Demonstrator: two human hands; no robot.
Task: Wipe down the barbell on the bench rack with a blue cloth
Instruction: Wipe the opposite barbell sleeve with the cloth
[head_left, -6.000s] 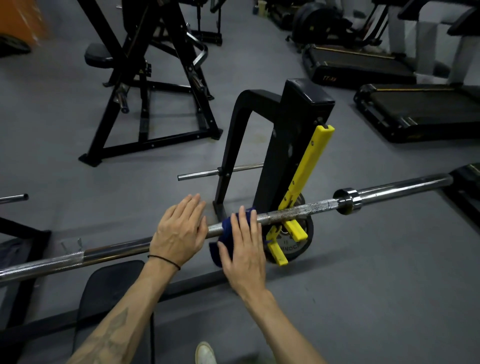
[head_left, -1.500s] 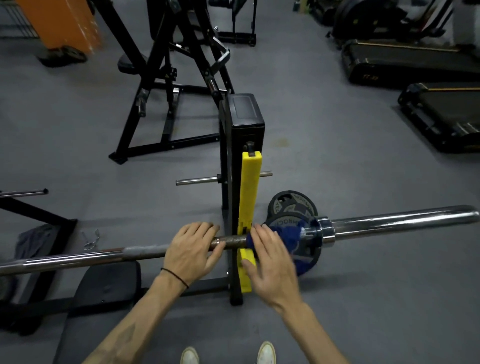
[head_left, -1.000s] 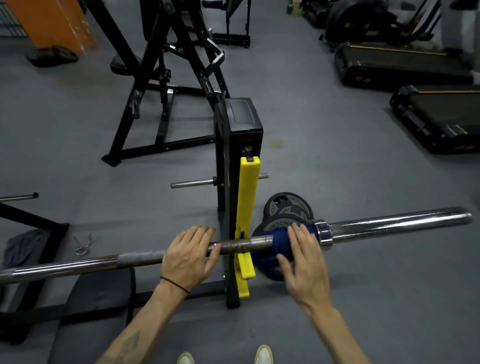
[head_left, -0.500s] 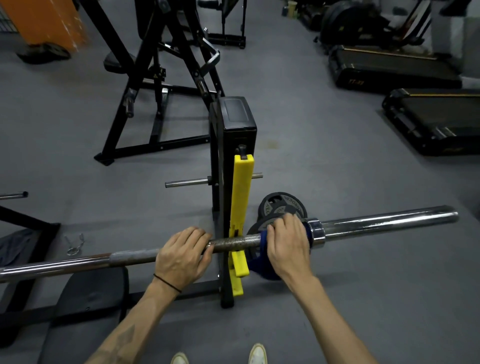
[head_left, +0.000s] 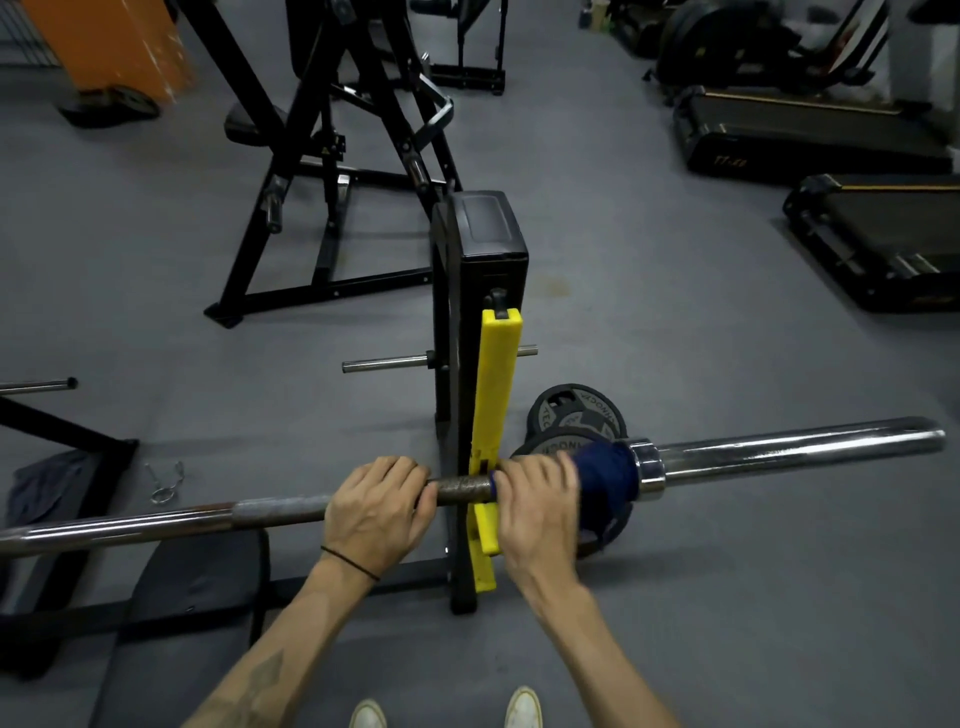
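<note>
A long steel barbell (head_left: 789, 449) lies across the bench rack, running from the left edge to the right. My left hand (head_left: 376, 512) grips the bar just left of the yellow rack hook (head_left: 496, 384). My right hand (head_left: 537, 506) holds a dark blue cloth (head_left: 605, 478) wrapped around the bar, between the hook and the chrome collar (head_left: 647, 467). Part of the cloth hangs below the bar, and the bar under it is hidden.
The black rack upright (head_left: 480, 291) stands directly ahead. Weight plates (head_left: 574, 415) lean on the floor behind the bar. The black bench pad (head_left: 192, 587) is at lower left, a collar clip (head_left: 163, 480) on the floor. Treadmills (head_left: 878, 239) stand far right, another black frame (head_left: 332, 171) behind.
My right hand slid the blue cloth back toward the yellow hook from beside the collar. My left hand kept its hold on the bar.
</note>
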